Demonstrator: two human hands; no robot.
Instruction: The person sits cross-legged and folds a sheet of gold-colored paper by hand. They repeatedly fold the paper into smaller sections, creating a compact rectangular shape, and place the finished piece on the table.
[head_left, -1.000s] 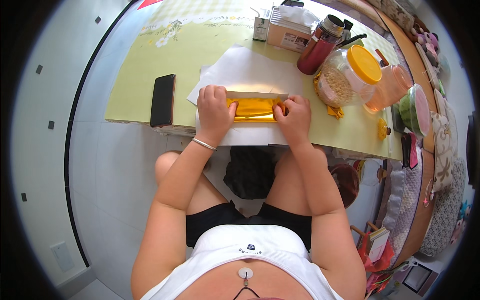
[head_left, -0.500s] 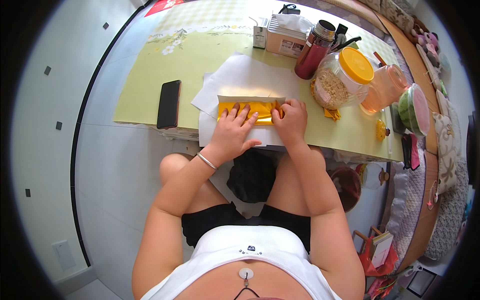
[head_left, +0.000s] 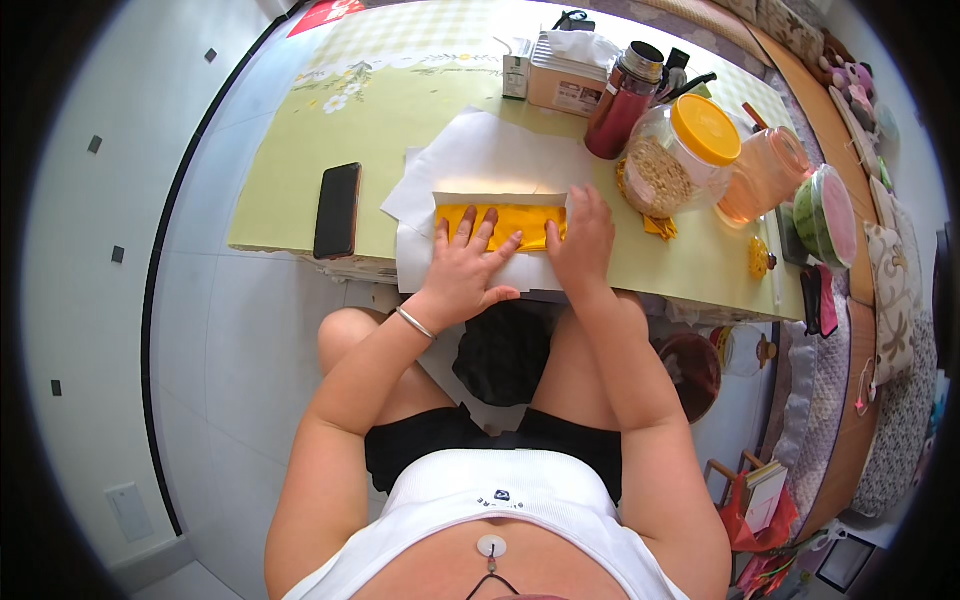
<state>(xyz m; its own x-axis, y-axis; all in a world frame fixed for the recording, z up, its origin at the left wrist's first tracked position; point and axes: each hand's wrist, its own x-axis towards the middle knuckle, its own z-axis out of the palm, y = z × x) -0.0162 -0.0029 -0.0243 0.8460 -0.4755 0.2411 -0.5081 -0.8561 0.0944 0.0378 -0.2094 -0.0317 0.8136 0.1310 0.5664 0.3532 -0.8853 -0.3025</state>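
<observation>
A strip of shiny gold foil paper (head_left: 527, 217) lies folded on white paper sheets (head_left: 478, 150) near the table's front edge. Its far edge stands up as a pale flap. My left hand (head_left: 462, 268), with a silver bangle on the wrist, rests flat on the foil, fingers spread. At the foil's right end is my right hand (head_left: 583, 245); its fingers are stretched out and its thumb touches the gold surface. Neither hand grips anything.
A dark phone (head_left: 338, 210) lies to the left. On the right stand a red thermos (head_left: 618, 110), a yellow-lidded jar (head_left: 672, 160), a pink-tinted container (head_left: 765, 178) and a wrapped cut watermelon (head_left: 826, 220). A tissue box (head_left: 568, 80) stands behind. Gold pieces (head_left: 660, 226) lie by the jar.
My right fingers have let go of the foil's right end and straightened out. That end, crumpled up before, now lies flatter. My left hand stays nearly in place.
</observation>
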